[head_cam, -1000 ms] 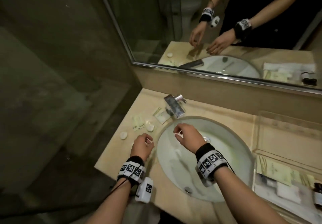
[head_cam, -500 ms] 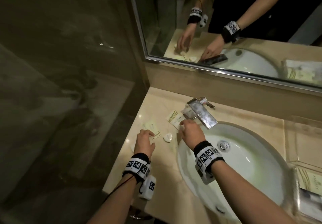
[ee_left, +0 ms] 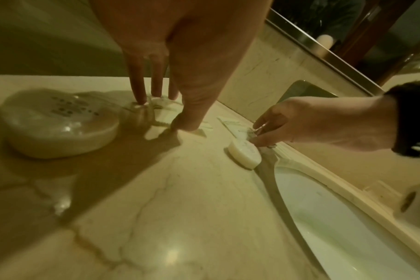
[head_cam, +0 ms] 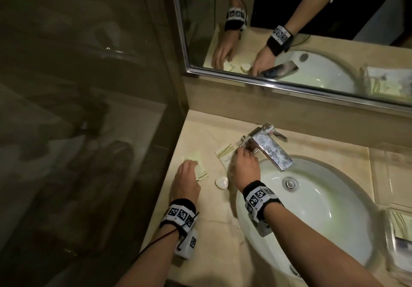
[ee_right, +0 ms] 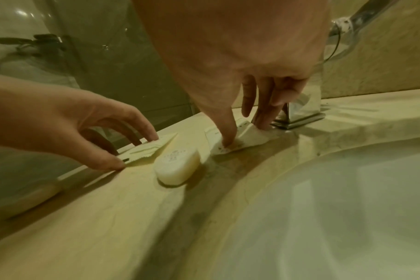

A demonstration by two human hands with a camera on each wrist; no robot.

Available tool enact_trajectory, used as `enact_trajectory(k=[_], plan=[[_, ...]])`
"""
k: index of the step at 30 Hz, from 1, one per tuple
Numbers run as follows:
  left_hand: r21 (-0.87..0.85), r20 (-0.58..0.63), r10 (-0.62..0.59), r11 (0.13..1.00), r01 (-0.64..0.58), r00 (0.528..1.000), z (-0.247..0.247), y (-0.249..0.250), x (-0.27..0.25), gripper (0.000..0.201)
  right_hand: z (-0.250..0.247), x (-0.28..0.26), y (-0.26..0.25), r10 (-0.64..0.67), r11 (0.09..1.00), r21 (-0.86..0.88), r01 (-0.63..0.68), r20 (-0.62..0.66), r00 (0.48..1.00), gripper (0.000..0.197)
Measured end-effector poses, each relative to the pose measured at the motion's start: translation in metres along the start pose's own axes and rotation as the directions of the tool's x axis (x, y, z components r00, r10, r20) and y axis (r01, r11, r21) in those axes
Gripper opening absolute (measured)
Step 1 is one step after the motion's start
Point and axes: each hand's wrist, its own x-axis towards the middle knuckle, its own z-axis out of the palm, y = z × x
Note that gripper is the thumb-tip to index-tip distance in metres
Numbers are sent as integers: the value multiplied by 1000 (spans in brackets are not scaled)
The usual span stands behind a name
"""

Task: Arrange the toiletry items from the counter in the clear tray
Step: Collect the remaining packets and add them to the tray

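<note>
Toiletry items: four are loose on the desk (head_cam: 214, 237) left of the sink (head_cam: 312, 215), so you have reached with both hands at once; the clear tray (head_cam: 399, 199), far right past the basin, already holds a few packets.

Round soap, far left: this wrapped disc (ee_left: 60, 123) lies near your left wrist, hidden under the hand in the head view. It is untouched, and I judge it is left for a later trip.

Left hand (head_cam: 186, 181): your fingers (ee_left: 138, 89) are spread and nearly straight, tips pressing down on the left sachet (head_cam: 199, 167), thumb at its near edge. The packet is thin and flat, so pinning and scraping an edge up looks like the only way in. It is not lifted yet.

Small soap: this oval bar (head_cam: 221, 183) sits between your two hands, beside the sink rim, touched by neither.

Right sachet: a flat packet (head_cam: 224, 154) with green lines lies tight against the tap (head_cam: 270, 150) base, which leaves little room on its far side.

Right hand (head_cam: 244, 164): thumb and fingers are curled onto that packet, one corner lifting slightly in the wrist view, so you seem to be pinching it away from the tap.

Next, in my judgement: both packets must peel cleanly off the stone before the long carry right over the sink.
</note>
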Motion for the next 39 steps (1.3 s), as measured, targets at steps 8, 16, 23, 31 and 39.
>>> enact_trajectory(k=[8,16,23,31,39], plan=[[59,-59,43,997,-40,997,-14,11,12,27,-1,0,1,112,991,71,-117,74,991,47],[25,-199,106,994,-103,974,-39,41,-7,16,-28,-29,20,-28,980,189,65,-192,981,14],[0,-175,223,974,-226,959,-22,98,-48,12,-53,-80,82,-59,969,216,118,-264,963,14],[-69,-146,342,933,-354,928,46,190,-112,14,-60,-158,211,83,951,308,-5,-242,967,14],[-256,-46,444,861,-440,895,122,298,-162,16,-70,-228,373,341,761,636,-131,-220,914,15]])
